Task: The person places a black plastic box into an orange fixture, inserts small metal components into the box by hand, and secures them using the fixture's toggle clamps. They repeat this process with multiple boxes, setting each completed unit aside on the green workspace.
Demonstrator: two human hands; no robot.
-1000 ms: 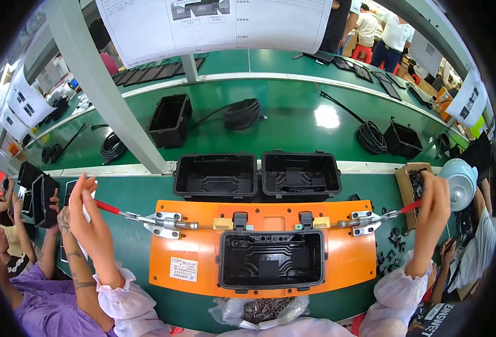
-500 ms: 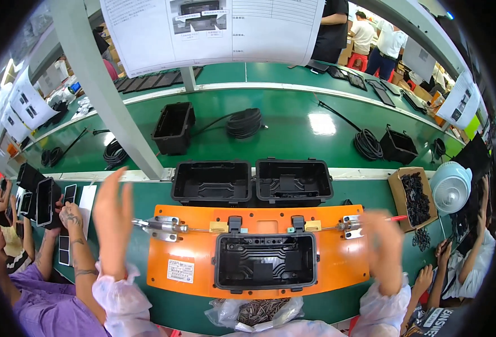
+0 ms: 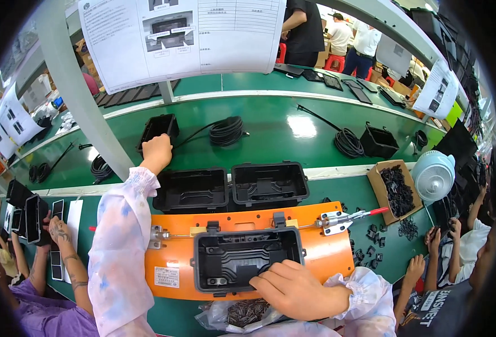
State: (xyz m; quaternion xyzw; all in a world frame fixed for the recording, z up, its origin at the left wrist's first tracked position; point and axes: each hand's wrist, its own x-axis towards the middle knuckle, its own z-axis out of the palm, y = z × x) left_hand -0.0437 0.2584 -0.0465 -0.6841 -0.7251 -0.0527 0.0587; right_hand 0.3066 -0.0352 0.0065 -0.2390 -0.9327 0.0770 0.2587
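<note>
A black plastic box [image 3: 231,268] sits in the middle of an orange fixture plate [image 3: 172,259], its inside facing up. My right hand [image 3: 293,291] bends its fingers over the near right rim of that box. Beyond the plate my left arm stretches up to a second black box [image 3: 165,124] on the raised green shelf. There my left hand [image 3: 158,153] has its fingers closed at the near rim, partly hiding the box. A metal toggle clamp [image 3: 335,222] with a red handle is mounted at the plate's right end. Another clamp [image 3: 157,237] at the left is partly covered by my sleeve.
Two open black boxes [image 3: 194,190] [image 3: 270,182] stand behind the plate. Right are loose black clips [image 3: 376,236], a carton of black parts [image 3: 391,194] and a fan [image 3: 434,175]. A bag of screws [image 3: 242,313] lies in front. Coiled cables [image 3: 226,132] rest on the shelf. Co-workers sit either side.
My left hand has gone from beside the left clamp up and away to the box on the shelf. My right hand has moved from the right clamp down to the box on the plate.
</note>
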